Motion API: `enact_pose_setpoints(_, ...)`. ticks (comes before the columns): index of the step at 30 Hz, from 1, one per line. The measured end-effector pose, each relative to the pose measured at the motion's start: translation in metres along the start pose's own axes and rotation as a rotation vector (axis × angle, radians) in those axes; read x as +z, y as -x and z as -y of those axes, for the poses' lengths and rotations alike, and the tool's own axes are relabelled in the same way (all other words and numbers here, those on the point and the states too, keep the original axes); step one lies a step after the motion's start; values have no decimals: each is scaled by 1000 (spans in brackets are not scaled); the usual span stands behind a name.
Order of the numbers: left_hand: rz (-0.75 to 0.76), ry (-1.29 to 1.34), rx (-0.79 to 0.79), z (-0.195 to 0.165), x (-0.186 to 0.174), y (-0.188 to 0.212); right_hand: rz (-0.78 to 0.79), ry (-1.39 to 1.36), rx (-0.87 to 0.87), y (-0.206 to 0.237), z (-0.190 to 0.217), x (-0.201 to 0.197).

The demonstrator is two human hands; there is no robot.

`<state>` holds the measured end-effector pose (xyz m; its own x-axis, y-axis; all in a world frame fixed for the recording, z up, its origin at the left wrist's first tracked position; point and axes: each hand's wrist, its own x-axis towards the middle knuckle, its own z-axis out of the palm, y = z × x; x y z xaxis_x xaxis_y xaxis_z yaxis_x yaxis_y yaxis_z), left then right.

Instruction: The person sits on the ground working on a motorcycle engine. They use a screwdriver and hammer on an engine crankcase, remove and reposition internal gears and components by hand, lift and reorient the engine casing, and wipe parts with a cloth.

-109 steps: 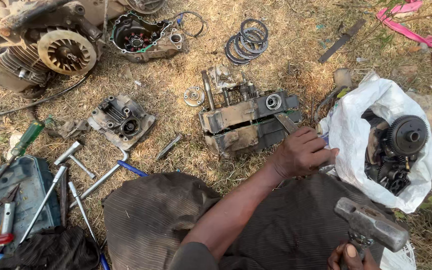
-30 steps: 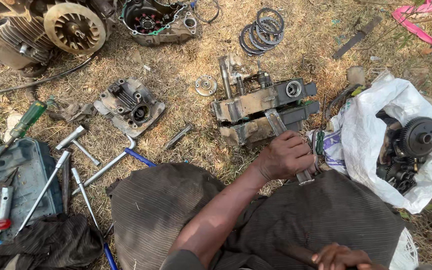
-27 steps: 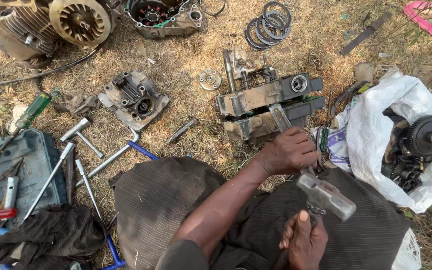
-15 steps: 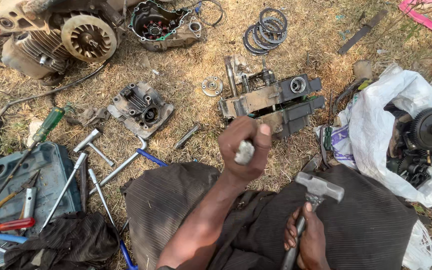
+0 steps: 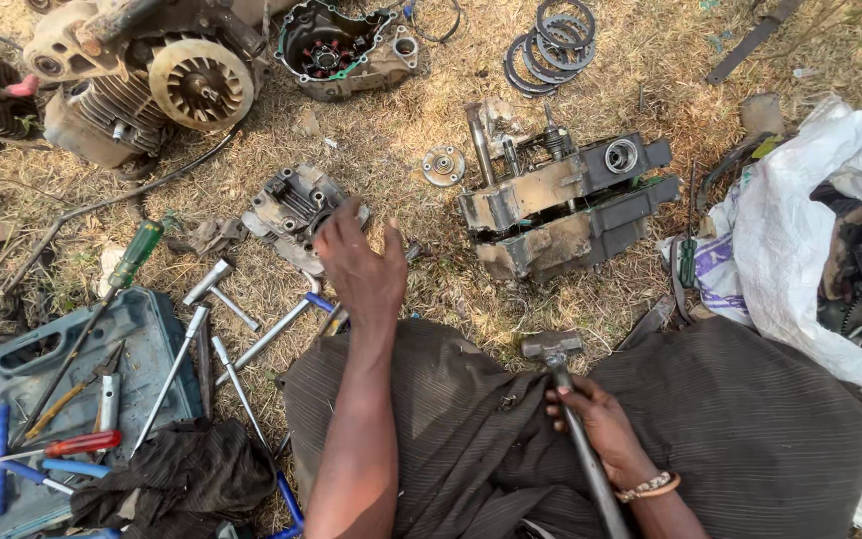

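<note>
My left hand [image 5: 363, 268] reaches forward with its fingers spread, palm down, just over the near edge of a grey cylinder head [image 5: 291, 205] lying on dry grass. Nothing shows in its grip. My right hand [image 5: 591, 419], with a bracelet at the wrist, grips the metal handle of a hammer [image 5: 551, 347], whose head rests near my lap on the dark striped cloth [image 5: 750, 419]. A stacked pair of grey engine case blocks [image 5: 566, 205] lies ahead to the right, apart from both hands.
An engine with a finned flywheel [image 5: 152, 80] and an open case cover [image 5: 336, 45] lie at the back left, clutch rings [image 5: 551, 40] at the back. A white sack [image 5: 790, 250] holds gears on the right. T-handle wrenches [image 5: 216, 289], a green screwdriver [image 5: 137, 255] and a blue toolbox [image 5: 12, 369] sit left.
My left hand left the case blocks, lifted a short metal piece, then swung left and now shows open over the cylinder head. The hammer came up and now rests low by my lap.
</note>
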<state>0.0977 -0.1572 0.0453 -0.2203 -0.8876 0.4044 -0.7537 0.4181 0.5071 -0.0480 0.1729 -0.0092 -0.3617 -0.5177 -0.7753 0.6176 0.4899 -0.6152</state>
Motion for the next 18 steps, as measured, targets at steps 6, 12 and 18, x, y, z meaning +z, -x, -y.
enact_pose_setpoints(6,719,722,-474,-60,50,55,-224,367,-293,5,68,-22)
enact_pose_setpoints(12,819,730,-488,-52,71,70,-287,87,-487,-88,219,-56)
enact_pose_setpoints(18,776,793,-344,-51,77,55,91,-249,-586,-173,235,-57)
